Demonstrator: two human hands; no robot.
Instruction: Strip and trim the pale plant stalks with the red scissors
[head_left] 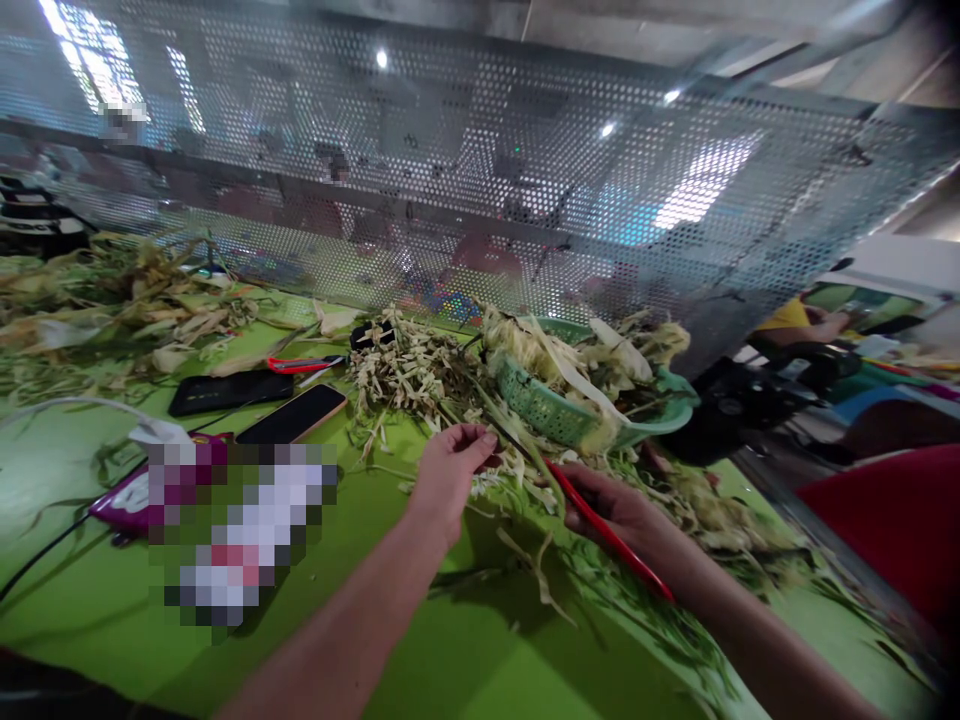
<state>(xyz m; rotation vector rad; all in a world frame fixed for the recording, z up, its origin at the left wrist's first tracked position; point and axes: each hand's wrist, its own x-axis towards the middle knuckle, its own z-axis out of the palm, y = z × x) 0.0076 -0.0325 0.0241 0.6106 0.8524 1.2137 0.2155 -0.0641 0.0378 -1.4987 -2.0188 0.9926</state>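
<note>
My right hand (604,500) is closed around red-handled snips (615,545), whose long handle slants down toward my wrist. Their tips are hard to make out among the plant strips. A pale green stalk (553,482) runs beside the snips, close to my right fingers. My left hand (459,462) has thumb and forefinger pinched together; what they hold, if anything, is too small to tell. Just beyond both hands stands a green plastic basket (529,395) heaped with dry husks and silk (574,360). Cut husk pieces (412,370) lie piled to its left.
Green fronds (645,610) and loose scraps spread below my right hand. On the left lie a black phone (229,393), another phone (294,415), a second red-handled tool (304,365), a purple power strip (124,503) and a husk heap (112,310). A perforated metal screen (450,170) rises behind.
</note>
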